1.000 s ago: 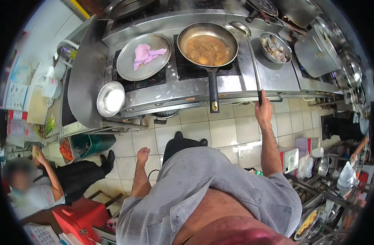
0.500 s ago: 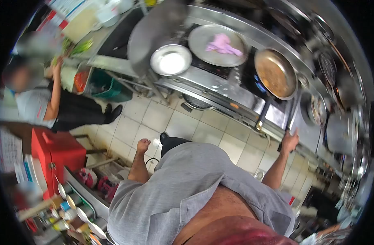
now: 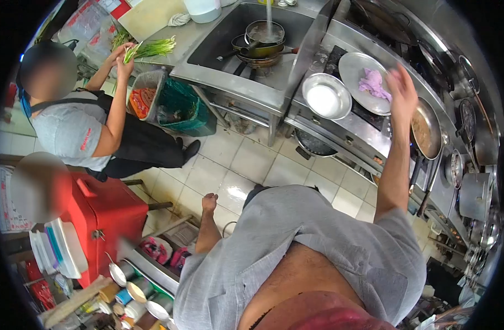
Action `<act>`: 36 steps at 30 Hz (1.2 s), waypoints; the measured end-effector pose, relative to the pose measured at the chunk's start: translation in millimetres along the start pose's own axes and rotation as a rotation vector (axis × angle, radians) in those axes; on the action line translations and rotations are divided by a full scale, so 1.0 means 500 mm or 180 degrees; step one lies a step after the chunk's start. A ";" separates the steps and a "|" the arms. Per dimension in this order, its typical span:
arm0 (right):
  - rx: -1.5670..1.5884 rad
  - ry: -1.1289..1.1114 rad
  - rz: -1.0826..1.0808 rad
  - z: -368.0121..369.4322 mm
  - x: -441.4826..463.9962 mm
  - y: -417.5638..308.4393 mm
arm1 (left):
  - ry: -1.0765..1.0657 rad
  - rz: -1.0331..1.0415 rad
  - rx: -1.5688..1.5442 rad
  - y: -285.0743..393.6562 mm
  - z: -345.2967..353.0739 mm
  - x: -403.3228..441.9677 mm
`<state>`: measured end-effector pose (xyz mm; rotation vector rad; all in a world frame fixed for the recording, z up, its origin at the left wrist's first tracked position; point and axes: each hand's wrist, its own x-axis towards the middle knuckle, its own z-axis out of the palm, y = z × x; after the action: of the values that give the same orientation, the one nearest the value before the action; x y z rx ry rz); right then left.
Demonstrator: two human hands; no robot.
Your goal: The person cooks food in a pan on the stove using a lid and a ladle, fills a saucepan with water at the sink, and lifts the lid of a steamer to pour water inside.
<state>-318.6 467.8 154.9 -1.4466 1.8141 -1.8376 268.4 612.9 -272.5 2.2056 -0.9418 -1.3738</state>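
My right hand is stretched over the stove at the edge of a round metal tray; its fingers are apart and hold nothing. A crumpled lilac cloth lies on that tray, just left of my fingers. To the right of my forearm sits a frying pan with brown sauce in it, its handle pointing toward me. A metal bowl with something white inside stands left of the forearm. My left hand hangs low over the tiled floor, fingers curled shut, with nothing visible in it.
Water runs into stacked pans in a sink. At left, a co-worker holds green stalks above a green bin. A red box stands behind at left. More pots line the right side.
My right hand has let go of a long handle at the right and moved up beside the tray with the cloth. The view has turned left, bringing the sink in.
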 end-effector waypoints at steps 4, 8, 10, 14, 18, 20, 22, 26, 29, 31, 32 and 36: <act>-0.0168 -0.1117 -0.0301 0.265 0.131 -0.097 | 0.0204 -0.0013 -0.0286 -0.033 -0.068 0.045; 0.0815 -0.0972 0.0263 0.539 0.299 -0.059 | 0.0210 -0.0248 -0.0638 -0.017 -0.096 0.016; 0.1159 -0.0847 0.0857 0.658 0.396 0.055 | -0.0006 -0.0335 -0.0738 -0.041 -0.105 0.035; 0.0916 -0.0509 0.1857 0.800 0.491 0.251 | 0.0429 -0.0882 -0.1181 -0.016 -0.133 0.028; 0.0030 0.0002 0.1825 0.866 0.550 0.396 | 0.0301 -0.0912 -0.1217 -0.023 -0.208 0.022; -0.0484 0.0037 0.1540 0.891 0.586 0.511 | 0.0380 -0.1198 -0.1140 0.011 -0.234 0.018; -0.0997 0.0068 0.1253 0.913 0.627 0.590 | 0.0454 -0.1395 -0.1074 0.059 -0.259 0.032; -0.0768 -0.0227 0.1077 0.928 0.666 0.700 | 0.0545 -0.1552 -0.0849 0.162 -0.312 0.084; 0.0656 -0.0174 0.1199 0.931 0.681 0.739 | 0.0554 -0.1603 -0.0757 0.244 -0.337 0.155; 0.0818 0.0075 0.1039 0.957 0.686 0.671 | 0.0472 -0.1688 -0.0866 0.264 -0.349 0.213; 0.1004 0.0321 0.0829 0.964 0.683 0.650 | 0.0418 -0.1760 -0.1002 0.257 -0.359 0.244; 0.1472 0.0011 0.1326 0.947 0.710 0.648 | 0.0097 -0.1474 -0.1287 0.322 -0.370 0.303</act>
<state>-318.3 -175.7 -47.9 -0.8309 1.4182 -1.8627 423.8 386.0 -185.6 2.1840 -0.1112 -1.5495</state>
